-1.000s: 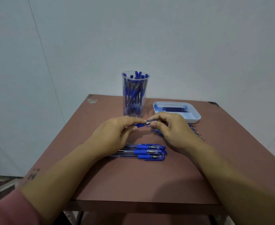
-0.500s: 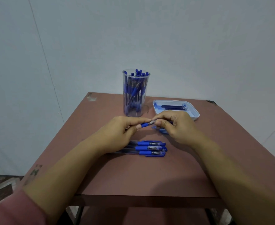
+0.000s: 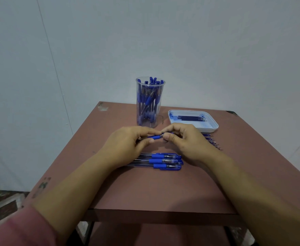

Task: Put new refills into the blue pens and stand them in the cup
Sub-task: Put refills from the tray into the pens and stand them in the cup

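My left hand (image 3: 126, 142) grips the barrel of a blue pen (image 3: 154, 137) held level above the table. My right hand (image 3: 182, 141) pinches the pen's metal tip end, thumb and forefinger meeting the left hand's fingertips. Three blue pens (image 3: 163, 161) lie side by side on the table just below my hands. A clear cup (image 3: 150, 102) at the back holds several blue pens standing upright. To its right a white tray (image 3: 214, 127) holds several dark refills (image 3: 191, 118).
A row of loose refills (image 3: 212, 142) lies on the brown table (image 3: 154, 189) right of my right hand, partly hidden by it. The table's front edge is near my forearms. A pale wall stands behind the table.
Both hands stayed together on the same pen. My right fingers shifted slightly on the tip end and the view drifted a little.
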A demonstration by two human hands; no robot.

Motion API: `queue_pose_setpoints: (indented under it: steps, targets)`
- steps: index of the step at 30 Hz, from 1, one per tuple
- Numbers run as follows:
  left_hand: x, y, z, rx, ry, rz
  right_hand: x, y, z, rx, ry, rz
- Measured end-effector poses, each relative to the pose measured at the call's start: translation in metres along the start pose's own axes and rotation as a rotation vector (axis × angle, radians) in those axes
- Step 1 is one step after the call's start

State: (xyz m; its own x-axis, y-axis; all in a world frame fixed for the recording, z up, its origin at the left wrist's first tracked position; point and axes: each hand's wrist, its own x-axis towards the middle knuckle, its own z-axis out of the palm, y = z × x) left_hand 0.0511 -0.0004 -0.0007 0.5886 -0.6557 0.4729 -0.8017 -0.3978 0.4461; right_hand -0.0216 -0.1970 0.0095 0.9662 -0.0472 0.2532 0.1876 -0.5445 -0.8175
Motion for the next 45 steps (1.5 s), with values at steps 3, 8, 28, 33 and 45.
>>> queue_pose_setpoints:
  steps: [3,8,28,33,45]
  targets:
    - [0.001,0.002,0.004,-0.012,-0.046,-0.038,0.002,0.001,-0.005,0.002,0.001,-0.004]
    - [-0.003,-0.007,-0.002,-0.012,-0.09,-0.075,0.001,0.011,-0.032,0.016,0.058,0.029]
    - [-0.001,-0.019,-0.001,0.118,0.049,0.043,0.01,0.008,-0.014,-0.402,-0.039,-0.054]
    - [0.0,-0.017,0.0,0.095,0.056,0.04,0.009,0.003,-0.005,-0.288,-0.039,-0.043]
    - [0.0,-0.021,0.002,0.059,0.068,0.064,0.006,0.004,-0.002,-0.115,0.011,-0.051]
